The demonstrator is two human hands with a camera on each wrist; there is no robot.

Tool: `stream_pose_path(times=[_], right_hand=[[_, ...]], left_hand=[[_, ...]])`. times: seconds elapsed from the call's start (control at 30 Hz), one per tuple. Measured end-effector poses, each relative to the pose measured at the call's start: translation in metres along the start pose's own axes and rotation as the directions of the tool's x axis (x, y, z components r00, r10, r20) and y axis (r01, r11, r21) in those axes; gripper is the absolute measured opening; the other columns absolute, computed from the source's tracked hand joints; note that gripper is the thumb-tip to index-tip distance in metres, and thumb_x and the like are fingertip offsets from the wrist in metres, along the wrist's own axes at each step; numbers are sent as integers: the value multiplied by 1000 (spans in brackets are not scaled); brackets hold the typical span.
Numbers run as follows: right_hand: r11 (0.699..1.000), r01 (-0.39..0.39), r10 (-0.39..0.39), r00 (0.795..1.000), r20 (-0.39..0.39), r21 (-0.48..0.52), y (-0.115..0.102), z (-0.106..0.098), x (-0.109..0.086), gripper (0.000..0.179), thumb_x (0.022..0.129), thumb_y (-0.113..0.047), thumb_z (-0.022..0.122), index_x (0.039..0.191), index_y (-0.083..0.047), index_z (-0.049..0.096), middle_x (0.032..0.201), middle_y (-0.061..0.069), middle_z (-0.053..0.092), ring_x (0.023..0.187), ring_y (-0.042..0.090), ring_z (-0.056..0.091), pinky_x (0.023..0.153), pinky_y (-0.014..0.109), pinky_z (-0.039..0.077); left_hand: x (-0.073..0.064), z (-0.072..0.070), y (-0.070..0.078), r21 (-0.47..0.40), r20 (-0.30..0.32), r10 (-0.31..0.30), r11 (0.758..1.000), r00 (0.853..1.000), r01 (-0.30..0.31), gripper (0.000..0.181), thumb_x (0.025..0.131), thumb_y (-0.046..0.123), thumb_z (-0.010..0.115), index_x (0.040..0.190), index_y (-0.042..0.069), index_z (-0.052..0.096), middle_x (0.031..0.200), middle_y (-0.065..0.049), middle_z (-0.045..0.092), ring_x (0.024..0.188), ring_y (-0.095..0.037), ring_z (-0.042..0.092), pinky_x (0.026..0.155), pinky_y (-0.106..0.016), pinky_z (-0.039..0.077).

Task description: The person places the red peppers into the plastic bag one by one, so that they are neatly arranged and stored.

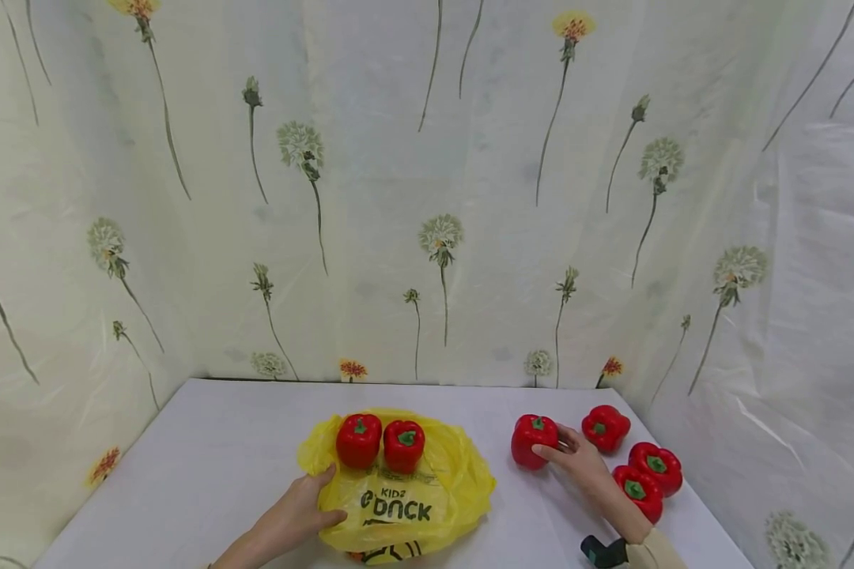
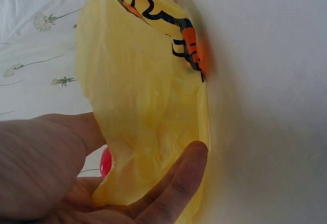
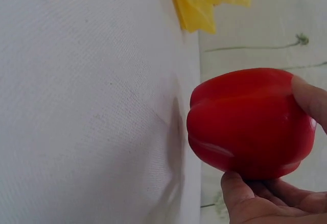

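A floral curtain (image 1: 370, 269) walls in the white counter (image 1: 213, 474), and across the near middle of that counter spreads a crumpled yellow bag (image 1: 462, 506) with black lettering. The left grip (image 1: 302, 506) holds the bag's left edge, thin film between thumb and fingers, while the right grip (image 1: 576, 458) clasps a red bell pepper (image 1: 530, 442) from its right side. Two more peppers, the left-hand one (image 1: 358, 441) and its close neighbour (image 1: 403, 447), rest at the bag's far side; whether they sit on top of the film or in a fold of it, I cannot tell. Being rounded and on loose plastic, they would probably roll if the left grip tugged the edge sharply, and a hard pull might tear or collapse the film. The held pepper's glossy skin could slip if the fingers eased off, and a low sideways swing of it might knock the pair. Beside and behind the right forearm lie three others: a far pepper (image 1: 605, 429), and a middle pepper (image 1: 656, 466) close against a near pepper (image 1: 638, 492); the arm passes near enough to nudge that last one. The held pepper lies between the fingertips, just left of the palm, apart from the bag and seemingly raised off the counter; its green stem (image 1: 537, 423) points up.
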State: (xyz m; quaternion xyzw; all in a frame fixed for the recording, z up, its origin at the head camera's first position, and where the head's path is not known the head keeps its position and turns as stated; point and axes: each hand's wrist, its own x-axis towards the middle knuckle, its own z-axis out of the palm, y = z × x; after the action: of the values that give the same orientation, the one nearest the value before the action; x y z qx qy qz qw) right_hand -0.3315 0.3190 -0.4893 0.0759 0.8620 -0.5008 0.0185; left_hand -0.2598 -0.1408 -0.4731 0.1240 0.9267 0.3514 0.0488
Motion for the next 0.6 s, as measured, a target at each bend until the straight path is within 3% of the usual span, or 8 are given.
stream_pose_path(times=[0.13, 0.23, 0.37, 0.47, 0.6], right_hand=[[1000, -14, 14, 1000, 1, -3, 0, -1, 0, 114, 72, -64, 73, 152, -2, 20, 152, 27, 29, 137, 47, 32, 103, 55, 42], [1000, -12, 12, 1000, -3, -6, -1, -2, 0, 115, 71, -64, 73, 152, -2, 20, 152, 26, 29, 137, 47, 32, 102, 55, 43], [1000, -4, 4, 1000, -4, 1, -4, -3, -2, 115, 71, -63, 74, 152, -2, 20, 152, 26, 29, 137, 48, 31, 102, 55, 43], [1000, -11, 11, 1000, -3, 12, -8, -4, -4, 114, 71, -61, 74, 152, -2, 20, 152, 27, 28, 137, 48, 30, 102, 56, 43], [1000, -24, 24, 1000, -8, 6, -13, -3, -6, 114, 71, -60, 76, 152, -2, 20, 152, 26, 28, 137, 49, 31, 101, 56, 43]], left_hand=[[0, 0, 0, 1, 1, 2, 1000, 1000, -2, 75, 77, 21, 80, 132, -17, 46, 136, -34, 49, 104, -27, 55, 90, -48, 50], [-1, 0, 1, -8, 4, 8, 1000, 1000, -8, 75, 78, 21, 80, 132, -17, 46, 136, -35, 48, 98, -25, 56, 76, -34, 53], [-1, 0, 1, -38, 12, 12, 999, 1000, -11, 76, 78, 20, 79, 133, -19, 43, 138, -37, 45, 77, -20, 51, 52, -24, 34], [-1, 1, 0, -44, 17, 13, 999, 1000, -12, 76, 79, 20, 78, 134, -19, 43, 138, -37, 44, 66, -17, 44, 49, -22, 30], [-1, 1, 1, -39, 16, 10, 999, 1000, -10, 76, 79, 20, 78, 134, -18, 43, 138, -37, 44, 65, -16, 43, 49, -22, 30]])
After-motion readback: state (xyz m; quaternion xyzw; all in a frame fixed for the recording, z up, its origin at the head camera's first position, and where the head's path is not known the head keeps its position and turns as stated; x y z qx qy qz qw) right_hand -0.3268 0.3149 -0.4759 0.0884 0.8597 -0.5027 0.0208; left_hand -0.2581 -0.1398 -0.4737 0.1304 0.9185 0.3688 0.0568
